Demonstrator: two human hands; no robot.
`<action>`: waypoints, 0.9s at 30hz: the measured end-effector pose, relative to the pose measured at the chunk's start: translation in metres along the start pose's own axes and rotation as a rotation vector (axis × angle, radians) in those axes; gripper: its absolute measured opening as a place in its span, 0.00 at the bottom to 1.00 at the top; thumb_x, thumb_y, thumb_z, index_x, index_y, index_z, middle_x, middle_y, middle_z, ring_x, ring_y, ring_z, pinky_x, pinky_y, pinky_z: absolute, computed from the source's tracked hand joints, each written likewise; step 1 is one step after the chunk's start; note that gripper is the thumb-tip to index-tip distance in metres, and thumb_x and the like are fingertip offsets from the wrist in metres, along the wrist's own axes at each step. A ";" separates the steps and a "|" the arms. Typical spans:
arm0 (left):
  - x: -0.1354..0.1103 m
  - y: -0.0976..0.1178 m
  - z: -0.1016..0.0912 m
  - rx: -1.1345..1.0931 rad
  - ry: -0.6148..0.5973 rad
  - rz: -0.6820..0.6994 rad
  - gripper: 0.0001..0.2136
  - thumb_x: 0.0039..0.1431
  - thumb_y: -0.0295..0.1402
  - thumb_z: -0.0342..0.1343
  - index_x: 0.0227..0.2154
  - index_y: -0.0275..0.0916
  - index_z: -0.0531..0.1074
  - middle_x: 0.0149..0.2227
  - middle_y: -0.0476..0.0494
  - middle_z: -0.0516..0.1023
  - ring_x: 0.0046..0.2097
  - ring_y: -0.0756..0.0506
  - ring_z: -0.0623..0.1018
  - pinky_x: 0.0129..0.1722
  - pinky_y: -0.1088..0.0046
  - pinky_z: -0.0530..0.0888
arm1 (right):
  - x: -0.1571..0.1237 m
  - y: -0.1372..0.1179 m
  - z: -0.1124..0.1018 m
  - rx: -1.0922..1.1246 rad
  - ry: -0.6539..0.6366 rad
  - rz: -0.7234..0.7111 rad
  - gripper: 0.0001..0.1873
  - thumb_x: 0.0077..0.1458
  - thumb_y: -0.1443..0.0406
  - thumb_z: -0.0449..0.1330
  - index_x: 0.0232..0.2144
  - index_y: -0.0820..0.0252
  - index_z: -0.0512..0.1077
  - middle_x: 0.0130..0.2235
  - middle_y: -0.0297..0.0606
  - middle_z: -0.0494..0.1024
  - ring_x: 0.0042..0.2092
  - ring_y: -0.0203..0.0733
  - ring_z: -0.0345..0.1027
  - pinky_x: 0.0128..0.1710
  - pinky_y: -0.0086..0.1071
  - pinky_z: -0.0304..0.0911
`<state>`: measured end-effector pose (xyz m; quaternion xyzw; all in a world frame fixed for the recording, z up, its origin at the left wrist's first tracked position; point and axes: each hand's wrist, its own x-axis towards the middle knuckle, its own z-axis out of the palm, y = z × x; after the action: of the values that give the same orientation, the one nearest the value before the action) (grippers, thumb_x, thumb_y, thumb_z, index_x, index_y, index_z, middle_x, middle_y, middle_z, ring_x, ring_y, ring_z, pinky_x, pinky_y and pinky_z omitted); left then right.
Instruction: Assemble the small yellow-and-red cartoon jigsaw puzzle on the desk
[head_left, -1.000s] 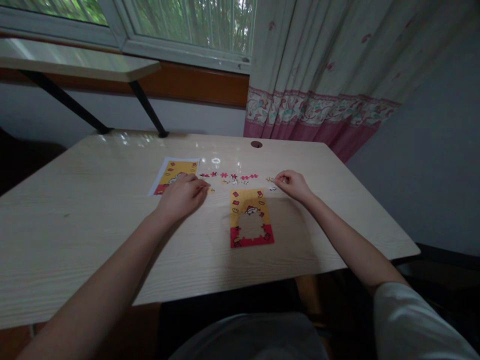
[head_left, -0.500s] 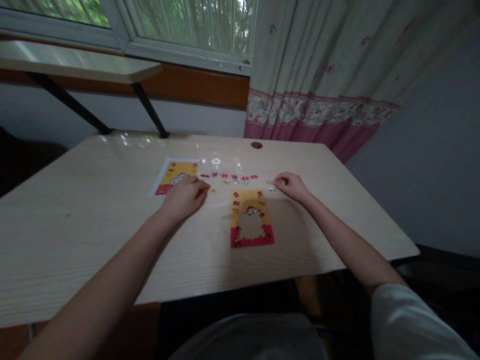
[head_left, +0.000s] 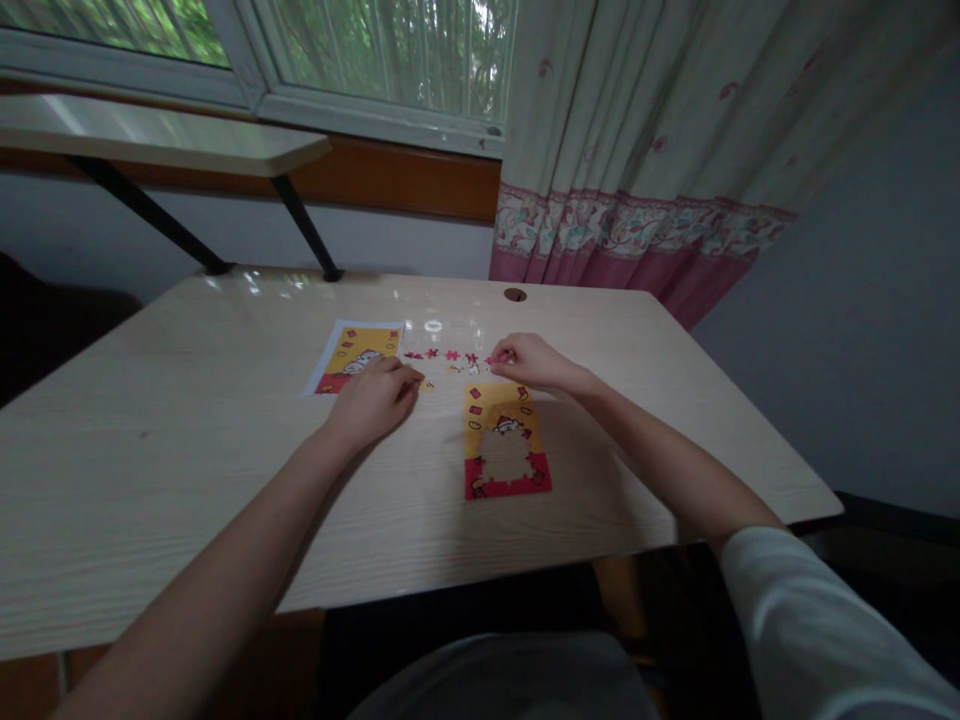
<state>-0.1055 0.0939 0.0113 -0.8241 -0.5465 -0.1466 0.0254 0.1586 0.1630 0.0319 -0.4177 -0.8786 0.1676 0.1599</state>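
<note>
Caution: a low sweep could have caused scatter.
The printed sheet (head_left: 351,350) lay by your left hand (head_left: 377,398), red pieces (head_left: 452,356) beyond the gapped puzzle (head_left: 496,405), your right hand (head_left: 529,361) at their row; whether either hand's fingers gripped anything could not be told.

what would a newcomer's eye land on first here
Probably the yellow-and-red puzzle with a hole in it, near the middle of the desk. Beyond it lie small loose pieces, with the right hand at their right end and the left hand by a printed sheet. Behind the desk hangs a pink-hemmed curtain, beside the window.
</note>
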 end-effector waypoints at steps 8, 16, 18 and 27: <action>0.000 -0.001 0.002 -0.033 0.012 0.010 0.17 0.59 0.35 0.44 0.40 0.35 0.76 0.36 0.35 0.74 0.42 0.38 0.72 0.43 0.58 0.70 | 0.029 -0.012 0.013 -0.120 -0.105 0.020 0.06 0.47 0.67 0.62 0.30 0.64 0.76 0.30 0.38 0.77 0.30 0.35 0.66 0.30 0.27 0.55; 0.000 0.001 0.003 0.021 0.045 0.009 0.16 0.60 0.35 0.44 0.41 0.37 0.75 0.36 0.39 0.74 0.42 0.39 0.72 0.43 0.62 0.70 | 0.031 -0.025 0.006 -0.071 -0.195 0.069 0.08 0.43 0.72 0.61 0.31 0.67 0.75 0.31 0.39 0.76 0.30 0.35 0.66 0.30 0.27 0.56; 0.000 0.004 0.003 0.005 0.054 0.014 0.16 0.61 0.35 0.44 0.42 0.36 0.75 0.35 0.39 0.74 0.41 0.40 0.71 0.43 0.61 0.70 | 0.027 -0.025 0.006 0.011 -0.165 0.051 0.09 0.43 0.73 0.60 0.32 0.67 0.74 0.30 0.38 0.75 0.30 0.33 0.65 0.30 0.25 0.57; -0.002 0.044 -0.004 -0.353 0.013 0.106 0.12 0.61 0.32 0.47 0.36 0.37 0.76 0.34 0.41 0.76 0.39 0.43 0.71 0.41 0.64 0.68 | -0.034 -0.020 0.001 0.486 -0.101 0.020 0.10 0.52 0.65 0.59 0.39 0.62 0.73 0.30 0.34 0.75 0.30 0.32 0.67 0.30 0.26 0.61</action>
<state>-0.0664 0.0738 0.0195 -0.8424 -0.4680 -0.2439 -0.1085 0.1649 0.1244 0.0343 -0.3669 -0.8150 0.3962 0.2100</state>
